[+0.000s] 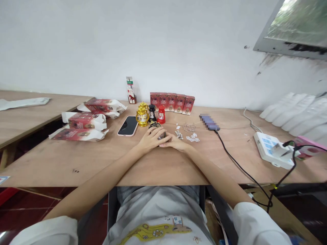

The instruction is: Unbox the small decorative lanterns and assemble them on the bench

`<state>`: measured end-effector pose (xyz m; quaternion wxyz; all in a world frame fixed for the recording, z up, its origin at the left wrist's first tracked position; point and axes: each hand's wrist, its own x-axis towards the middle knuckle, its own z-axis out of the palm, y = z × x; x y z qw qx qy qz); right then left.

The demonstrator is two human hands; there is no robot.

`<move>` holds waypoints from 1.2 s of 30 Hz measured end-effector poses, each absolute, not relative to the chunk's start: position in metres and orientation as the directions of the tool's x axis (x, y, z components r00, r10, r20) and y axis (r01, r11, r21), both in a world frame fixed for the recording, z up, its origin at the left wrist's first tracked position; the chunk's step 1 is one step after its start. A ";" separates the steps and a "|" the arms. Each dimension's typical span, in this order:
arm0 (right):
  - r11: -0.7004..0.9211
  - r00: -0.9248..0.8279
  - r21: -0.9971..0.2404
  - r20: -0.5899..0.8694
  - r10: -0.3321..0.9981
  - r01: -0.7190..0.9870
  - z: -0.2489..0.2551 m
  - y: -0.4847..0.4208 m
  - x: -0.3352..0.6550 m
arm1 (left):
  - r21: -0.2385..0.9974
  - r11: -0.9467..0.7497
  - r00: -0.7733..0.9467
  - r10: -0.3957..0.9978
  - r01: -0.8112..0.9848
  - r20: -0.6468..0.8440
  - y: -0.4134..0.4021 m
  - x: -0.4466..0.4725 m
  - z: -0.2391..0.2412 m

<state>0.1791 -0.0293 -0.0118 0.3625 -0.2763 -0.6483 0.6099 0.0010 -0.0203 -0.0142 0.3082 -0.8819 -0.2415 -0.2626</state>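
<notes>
A small dark bronze-coloured lantern (161, 135) lies tilted under my fingers, its far end showing beyond them and much of it covered. My left hand (151, 139) is curled over it from the left. From the right, my right hand (175, 142) closes on its near end, and the fingertips of both hands meet there. Just beyond stand two gold lanterns (142, 117), a black lantern (152, 113) and a red lantern (161, 115). Close to my right hand lie small silvery round pieces (178, 135), white bits (193, 137) and a tangle of thin wire rings (189, 127).
Several red boxes (171, 101) stand along the wall beside a slim package (131, 92). Opened red cartons (79, 133) and a phone (128, 126) lie left. At right are another phone (209, 121), its black cable (236, 161), a power strip (272, 149) and stacked white sleeves (293, 110).
</notes>
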 end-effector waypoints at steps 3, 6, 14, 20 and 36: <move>0.091 -0.543 -0.992 0.125 0.830 -0.090 -0.015 -0.025 0.180 | -0.401 -0.697 0.703 0.208 0.595 0.680 -0.016 0.001 -0.019; 0.092 -0.444 -0.987 0.140 0.885 -0.128 -0.021 -0.018 0.181 | -0.234 -0.700 0.548 0.264 0.675 0.794 -0.013 0.001 -0.022; 0.238 -0.215 -0.971 0.229 0.950 0.016 -0.040 0.008 0.171 | 0.172 -0.560 0.221 0.564 0.811 0.796 -0.007 -0.003 -0.021; 0.340 -0.182 -0.828 0.287 0.940 0.446 -0.037 0.037 0.140 | 0.210 -0.508 0.264 0.706 0.836 0.657 -0.015 -0.002 -0.014; 0.442 0.097 -0.698 0.587 0.804 0.563 -0.044 0.026 0.134 | 0.142 -0.514 0.485 0.852 0.846 0.196 -0.007 -0.004 -0.023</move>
